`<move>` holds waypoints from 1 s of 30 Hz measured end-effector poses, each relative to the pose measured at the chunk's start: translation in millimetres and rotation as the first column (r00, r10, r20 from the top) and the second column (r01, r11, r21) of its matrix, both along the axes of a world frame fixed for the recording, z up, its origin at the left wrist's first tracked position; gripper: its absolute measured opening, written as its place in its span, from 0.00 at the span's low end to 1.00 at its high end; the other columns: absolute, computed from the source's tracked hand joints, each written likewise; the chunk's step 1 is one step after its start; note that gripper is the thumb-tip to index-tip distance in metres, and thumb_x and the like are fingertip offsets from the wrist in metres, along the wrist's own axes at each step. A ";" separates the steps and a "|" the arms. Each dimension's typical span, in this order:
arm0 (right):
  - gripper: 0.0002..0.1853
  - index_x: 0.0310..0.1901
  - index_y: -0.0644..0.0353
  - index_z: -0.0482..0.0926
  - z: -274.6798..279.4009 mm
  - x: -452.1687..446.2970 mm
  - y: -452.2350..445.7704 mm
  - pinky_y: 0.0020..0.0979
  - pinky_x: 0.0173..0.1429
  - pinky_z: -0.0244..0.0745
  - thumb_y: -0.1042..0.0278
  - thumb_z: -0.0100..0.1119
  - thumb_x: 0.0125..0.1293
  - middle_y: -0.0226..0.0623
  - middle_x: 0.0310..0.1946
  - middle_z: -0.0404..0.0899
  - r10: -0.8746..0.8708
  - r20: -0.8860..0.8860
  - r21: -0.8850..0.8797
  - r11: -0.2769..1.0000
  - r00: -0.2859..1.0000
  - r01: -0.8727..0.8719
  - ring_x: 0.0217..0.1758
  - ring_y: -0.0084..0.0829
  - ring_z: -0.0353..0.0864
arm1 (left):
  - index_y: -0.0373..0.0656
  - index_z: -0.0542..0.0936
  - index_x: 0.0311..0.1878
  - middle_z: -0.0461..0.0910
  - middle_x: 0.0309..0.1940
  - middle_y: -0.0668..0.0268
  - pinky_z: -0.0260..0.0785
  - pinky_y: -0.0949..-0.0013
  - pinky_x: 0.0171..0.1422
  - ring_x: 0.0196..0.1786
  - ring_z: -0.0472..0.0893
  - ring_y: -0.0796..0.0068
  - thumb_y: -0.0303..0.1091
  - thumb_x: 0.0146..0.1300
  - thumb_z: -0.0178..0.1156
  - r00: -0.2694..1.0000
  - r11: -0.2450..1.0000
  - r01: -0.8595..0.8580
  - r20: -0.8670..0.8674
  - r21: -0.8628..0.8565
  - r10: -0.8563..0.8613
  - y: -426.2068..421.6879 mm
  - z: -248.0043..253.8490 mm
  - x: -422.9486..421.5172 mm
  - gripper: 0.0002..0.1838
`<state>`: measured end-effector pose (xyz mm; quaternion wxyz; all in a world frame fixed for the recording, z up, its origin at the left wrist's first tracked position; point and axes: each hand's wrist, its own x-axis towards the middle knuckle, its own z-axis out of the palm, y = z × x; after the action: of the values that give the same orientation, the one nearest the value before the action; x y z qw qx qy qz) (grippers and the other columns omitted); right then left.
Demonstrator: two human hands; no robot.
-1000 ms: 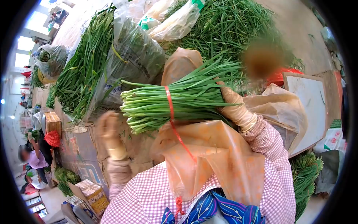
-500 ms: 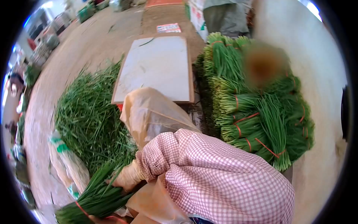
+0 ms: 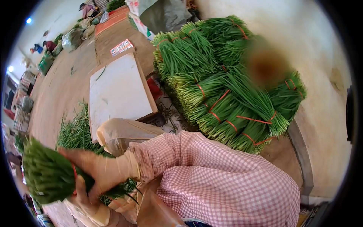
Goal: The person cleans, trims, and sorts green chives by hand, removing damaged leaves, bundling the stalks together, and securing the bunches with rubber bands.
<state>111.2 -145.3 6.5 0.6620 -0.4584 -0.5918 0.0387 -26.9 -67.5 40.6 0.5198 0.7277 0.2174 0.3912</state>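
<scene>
A thick bundle of green chives [image 3: 47,174] is raised at the lower left, its cut ends facing left and a red band [image 3: 74,172] round its middle. My right hand [image 3: 94,164], its arm in a pink checked sleeve [image 3: 211,162], grips the bundle from above. From below, my left hand [image 3: 89,204] holds it too, thumb up against the band. Part of both hands' fingers is hidden behind the leaves. Under the right forearm lies a heap of loose green leaves [image 3: 77,130].
A white-topped board [image 3: 117,90] stands ahead, beyond my covered knee [image 3: 117,132]. To the right, banded chive bundles [image 3: 208,94] are stacked by a pale wall [image 3: 325,125]. A printed sheet [image 3: 121,47] lies on the floor. People [image 3: 87,10] and filled bags [image 3: 72,39] are farther off.
The chive bundle has come up from the bottom edge and turned, so its ends show. My right hand has moved from its leaves onto its middle. The view has swung right.
</scene>
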 end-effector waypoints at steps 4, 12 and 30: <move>0.61 0.73 0.64 0.46 2.9 23.1 -32.5 0.32 0.71 0.59 0.67 0.78 0.40 0.46 0.61 0.68 0.202 -0.540 0.062 0.978 0.817 -0.201 0.67 0.38 0.65 | 0.31 0.58 0.70 0.66 0.65 0.52 0.58 0.61 0.70 0.65 0.68 0.60 0.47 0.50 0.71 0.898 0.896 0.440 0.002 0.049 -0.441 -8.1 16.5 50.4 0.50; 0.29 0.58 0.52 0.71 -17.1 86.0 -140.4 0.38 0.61 0.71 0.62 0.70 0.54 0.31 0.49 0.77 0.099 -0.828 0.219 0.963 0.553 0.156 0.54 0.31 0.75 | 0.42 0.60 0.73 0.70 0.64 0.52 0.54 0.57 0.73 0.69 0.67 0.58 0.59 0.51 0.69 0.769 0.787 0.611 -0.303 0.086 -0.563 64.3 9.6 79.9 0.51; 0.30 0.62 0.65 0.64 -132.6 19.2 -427.2 0.53 0.60 0.72 0.45 0.49 0.71 0.54 0.49 0.79 -0.817 -0.414 -0.885 0.464 -0.401 -0.031 0.48 0.50 0.82 | 0.44 0.68 0.68 0.81 0.45 0.64 0.66 0.84 0.35 0.36 0.76 0.83 0.36 0.61 0.67 0.725 0.694 0.243 -0.348 -0.677 -0.594 227.2 -239.2 -34.6 0.32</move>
<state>130.4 -572.5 -126.1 0.6134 -0.6304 0.4103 0.2405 -61.5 159.7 -198.6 0.7123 0.6392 0.2847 -0.0552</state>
